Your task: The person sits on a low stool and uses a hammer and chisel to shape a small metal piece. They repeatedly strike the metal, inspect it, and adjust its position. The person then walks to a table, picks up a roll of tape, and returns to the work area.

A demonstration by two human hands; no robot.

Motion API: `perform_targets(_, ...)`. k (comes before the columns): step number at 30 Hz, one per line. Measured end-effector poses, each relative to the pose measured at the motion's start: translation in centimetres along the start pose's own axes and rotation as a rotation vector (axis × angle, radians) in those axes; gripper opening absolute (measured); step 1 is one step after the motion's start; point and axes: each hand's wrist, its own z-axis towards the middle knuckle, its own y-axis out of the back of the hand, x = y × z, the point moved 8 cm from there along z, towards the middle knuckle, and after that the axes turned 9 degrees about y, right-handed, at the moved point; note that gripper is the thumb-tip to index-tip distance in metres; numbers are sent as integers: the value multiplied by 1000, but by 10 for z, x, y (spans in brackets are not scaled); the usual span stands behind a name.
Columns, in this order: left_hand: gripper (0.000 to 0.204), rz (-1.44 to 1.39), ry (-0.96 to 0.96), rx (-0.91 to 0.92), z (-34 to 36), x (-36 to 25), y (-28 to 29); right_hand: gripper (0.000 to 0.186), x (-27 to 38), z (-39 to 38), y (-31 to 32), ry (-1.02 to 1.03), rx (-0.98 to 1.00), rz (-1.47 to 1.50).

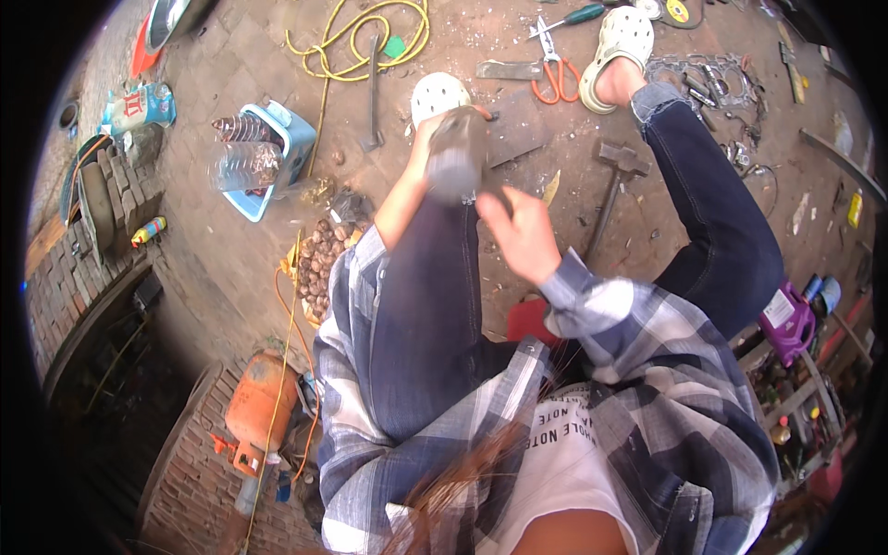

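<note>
Printed matter as it appears from where I stand: rows of dark capital letters run across the chest of the white T-shirt (569, 476), between the open sides of the checked shirt (684, 356), and form the clearest lettering in view. Large red characters mark the pale-blue-and-white packet (139, 109) at the upper left, while a light label sits on the purple jug (790, 326) at the right, its print too small to make out. The yellow label on the round disc (679, 13) at the top bears markings likewise too small to read.
</note>
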Motion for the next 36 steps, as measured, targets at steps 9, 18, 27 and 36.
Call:
perform_targets(9,24,3,-107,-346,-3,-21,22,41,-9,-12,12,-125,-3,-61)
perform_targets(18,20,-234,-82,-445,-10,-14,32,50,-89,-19,22,-265,-168,-223)
perform_targets(27,21,-190,-64,-429,-6,-12,28,54,-227,-21,99,-502,-430,-605)
perform_targets(36,22,-282,-71,-422,-16,-9,33,48,-110,43,66,213,-475,-905)
